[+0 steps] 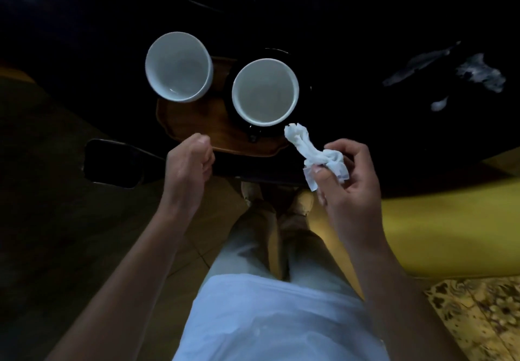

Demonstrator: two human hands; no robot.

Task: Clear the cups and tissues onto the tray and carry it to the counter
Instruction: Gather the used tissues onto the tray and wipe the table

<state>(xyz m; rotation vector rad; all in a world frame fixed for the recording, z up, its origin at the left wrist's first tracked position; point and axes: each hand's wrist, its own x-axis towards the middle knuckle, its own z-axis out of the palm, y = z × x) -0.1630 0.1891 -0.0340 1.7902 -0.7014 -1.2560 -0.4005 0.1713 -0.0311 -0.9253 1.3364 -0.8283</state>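
A small wooden tray (194,128) sits on a dark table. Two cups with white insides stand on it: one (178,66) at the tray's far left, the other (265,92) on a dark saucer at its right. My right hand (349,175) pinches a crumpled white tissue (315,154), whose free end hangs just off the tray's right near corner. My left hand (188,163) hovers by the tray's near edge with its fingers curled and nothing visible in it. More white tissue (478,72) lies on the table at the far right.
The dark table (365,107) fills the upper half of the view. A dark chair (112,162) stands at the left below the tray. A yellow seat (450,220) lies at the right. My legs and shoes show beneath the table edge.
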